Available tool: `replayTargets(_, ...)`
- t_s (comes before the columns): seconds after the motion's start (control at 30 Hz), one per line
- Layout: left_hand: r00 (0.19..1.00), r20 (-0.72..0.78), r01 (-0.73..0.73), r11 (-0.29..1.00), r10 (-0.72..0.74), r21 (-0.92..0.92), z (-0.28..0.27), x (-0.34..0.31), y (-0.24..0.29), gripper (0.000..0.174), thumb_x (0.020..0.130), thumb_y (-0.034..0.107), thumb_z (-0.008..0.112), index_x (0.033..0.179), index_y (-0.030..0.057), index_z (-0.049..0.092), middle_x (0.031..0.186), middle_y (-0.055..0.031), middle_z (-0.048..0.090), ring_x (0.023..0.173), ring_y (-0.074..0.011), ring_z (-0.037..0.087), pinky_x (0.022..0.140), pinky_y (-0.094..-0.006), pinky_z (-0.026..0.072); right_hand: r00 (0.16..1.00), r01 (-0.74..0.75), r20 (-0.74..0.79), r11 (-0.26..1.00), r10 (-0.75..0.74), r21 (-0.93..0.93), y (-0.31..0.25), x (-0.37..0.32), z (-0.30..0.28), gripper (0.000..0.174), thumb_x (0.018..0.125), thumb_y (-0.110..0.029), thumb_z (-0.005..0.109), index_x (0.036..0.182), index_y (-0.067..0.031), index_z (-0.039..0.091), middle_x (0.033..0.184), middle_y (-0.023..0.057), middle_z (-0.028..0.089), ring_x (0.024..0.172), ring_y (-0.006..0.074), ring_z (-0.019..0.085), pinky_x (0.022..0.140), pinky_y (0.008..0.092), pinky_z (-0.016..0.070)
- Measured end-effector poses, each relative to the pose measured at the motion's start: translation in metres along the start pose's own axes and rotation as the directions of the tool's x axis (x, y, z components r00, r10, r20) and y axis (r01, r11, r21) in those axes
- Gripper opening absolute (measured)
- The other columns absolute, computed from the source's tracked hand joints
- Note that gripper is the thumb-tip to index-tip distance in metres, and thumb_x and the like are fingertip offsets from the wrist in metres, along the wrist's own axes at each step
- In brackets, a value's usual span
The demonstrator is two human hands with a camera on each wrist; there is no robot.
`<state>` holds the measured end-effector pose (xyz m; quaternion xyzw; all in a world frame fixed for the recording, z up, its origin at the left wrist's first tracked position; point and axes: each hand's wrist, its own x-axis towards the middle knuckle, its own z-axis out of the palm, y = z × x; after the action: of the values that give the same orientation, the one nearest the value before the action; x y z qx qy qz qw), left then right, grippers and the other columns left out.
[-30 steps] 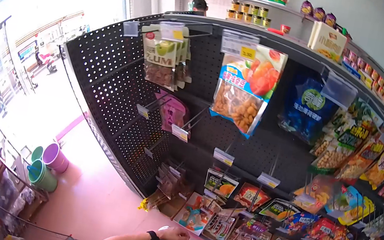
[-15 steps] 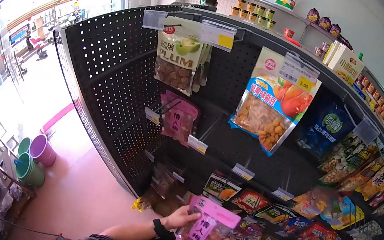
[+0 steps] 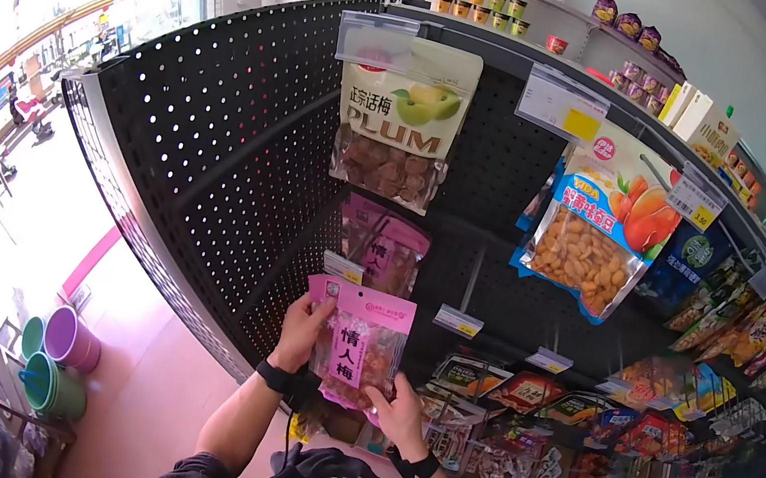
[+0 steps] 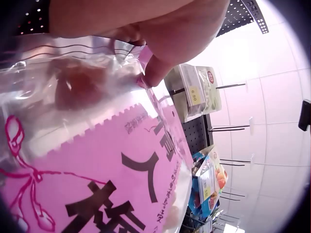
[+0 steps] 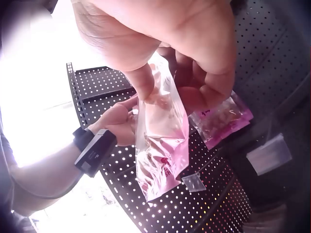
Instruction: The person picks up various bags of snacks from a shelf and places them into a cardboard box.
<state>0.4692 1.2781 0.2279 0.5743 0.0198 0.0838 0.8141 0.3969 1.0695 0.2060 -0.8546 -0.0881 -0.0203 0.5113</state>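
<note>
Left hand (image 3: pixel 304 325) pinches the pink pouch (image 3: pixel 362 349) by its top corner, right hand (image 3: pixel 398 416) grips its bottom; holding it flat and level should best match the hanging pouches (image 3: pixel 384 244) above.

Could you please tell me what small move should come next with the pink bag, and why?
Probably raise the pink bag slightly toward the matching bag hanging above it; the left hand and right hand both grip it just below that one.

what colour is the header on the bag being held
Pink, on the bag; head view shows it best.
</note>
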Motion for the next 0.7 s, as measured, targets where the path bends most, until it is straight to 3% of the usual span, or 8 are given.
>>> replayTargets(0.03, 1.0, -0.024, -0.013, 1.0, 0.013, -0.006, -0.002, 0.006, 0.002, 0.02, 0.091, 0.016, 0.056, 0.104, 0.0014, 0.06, 0.093, -0.0012, 0.064, 0.083, -0.0086, 0.057, 0.077, -0.0237, 0.0448, 1.0, -0.002, -0.012, 1.0, 0.002, -0.002, -0.002, 0.004, 0.005, 0.035, 0.079, -0.021, 0.07, 0.103, -0.0003, 0.055, 0.085, 0.0151, 0.062, 0.071, 0.0194, 0.06, 0.064, 0.0299, 0.0469)
replayTargets(0.1, 0.999, -0.016, -0.041, 0.999, 0.04, -0.035, -0.002, 0.015, 0.003, 0.02, 0.091, 0.016, 0.057, 0.104, 0.0012, 0.06, 0.095, -0.0017, 0.064, 0.084, -0.0089, 0.057, 0.078, -0.0238, 0.0447, 0.973, 0.187, -0.147, 0.981, -0.178, 0.049, -0.005, 0.008, 0.013, 0.036, 0.08, -0.021, 0.069, 0.106, -0.0009, 0.055, 0.086, 0.0174, 0.063, 0.077, 0.0341, 0.062, 0.067, 0.0359, 0.0482)
replayTargets(0.23, 0.998, -0.035, -0.049, 0.995, 0.046, -0.083, -0.001, 0.025, 0.007, 0.019, 0.092, 0.014, 0.056, 0.104, 0.0004, 0.06, 0.097, -0.0027, 0.064, 0.088, -0.0095, 0.058, 0.08, -0.0246, 0.0447, 0.993, 0.072, -0.107, 0.986, -0.056, 0.149, -0.012, 0.016, 0.014, 0.036, 0.08, -0.017, 0.069, 0.11, -0.002, 0.056, 0.09, 0.0157, 0.063, 0.079, 0.0284, 0.064, 0.069, 0.0333, 0.0491)
replayTargets(0.37, 0.992, -0.067, -0.118, 0.986, 0.111, -0.114, 0.003, 0.038, 0.008, 0.018, 0.09, 0.012, 0.058, 0.103, -0.0003, 0.062, 0.093, -0.0023, 0.065, 0.08, -0.008, 0.058, 0.073, -0.023, 0.0455, 0.972, 0.161, -0.196, 0.978, -0.134, 0.13, -0.023, 0.03, 0.012, 0.035, 0.079, -0.016, 0.069, 0.108, -0.0014, 0.056, 0.089, 0.0152, 0.063, 0.075, 0.0252, 0.064, 0.067, 0.0328, 0.049)
replayTargets(0.43, 0.992, -0.047, -0.122, 0.985, 0.117, -0.123, 0.004, 0.042, 0.007, 0.019, 0.09, 0.012, 0.059, 0.104, -0.0001, 0.062, 0.092, -0.0015, 0.065, 0.079, -0.0069, 0.057, 0.071, -0.0222, 0.045, 0.989, 0.055, -0.149, 0.959, -0.014, 0.278, -0.03, 0.03, 0.011, 0.032, 0.081, -0.016, 0.067, 0.107, -0.0009, 0.056, 0.089, 0.0151, 0.063, 0.076, 0.027, 0.063, 0.067, 0.0329, 0.0485)
replayTargets(0.57, 0.988, -0.079, -0.132, 0.991, 0.129, -0.031, 0.006, 0.047, 0.0, 0.02, 0.09, 0.013, 0.059, 0.105, -0.0001, 0.062, 0.091, -0.0005, 0.064, 0.078, -0.006, 0.056, 0.069, -0.0216, 0.0444, 0.992, -0.039, -0.11, 0.978, 0.063, 0.204, -0.002, 0.034, 0.018, 0.031, 0.083, -0.017, 0.064, 0.108, -0.0001, 0.056, 0.091, 0.015, 0.062, 0.08, 0.0276, 0.062, 0.07, 0.0321, 0.048)
replayTargets(0.63, 0.986, -0.092, -0.142, 0.99, 0.14, -0.023, 0.004, 0.046, -0.003, 0.02, 0.09, 0.013, 0.059, 0.104, -0.0007, 0.062, 0.091, -0.0003, 0.064, 0.077, -0.0059, 0.055, 0.068, -0.0214, 0.0437, 0.991, 0.044, -0.132, 0.992, -0.029, 0.117, -0.003, 0.034, 0.015, 0.031, 0.085, -0.018, 0.062, 0.109, 0.0002, 0.056, 0.093, 0.0144, 0.063, 0.083, 0.0272, 0.062, 0.072, 0.0317, 0.0476)
replayTargets(0.7, 0.982, -0.099, -0.161, 0.987, 0.159, -0.009, 0.01, 0.042, 0.007, 0.02, 0.09, 0.013, 0.06, 0.104, -0.0012, 0.062, 0.09, -0.0004, 0.064, 0.077, -0.006, 0.055, 0.068, -0.0215, 0.0435, 0.991, 0.008, -0.131, 0.985, 0.015, 0.174, -0.012, 0.036, 0.009, 0.031, 0.084, -0.017, 0.062, 0.109, 0.0004, 0.056, 0.093, 0.0144, 0.063, 0.084, 0.0268, 0.062, 0.073, 0.0317, 0.0474)
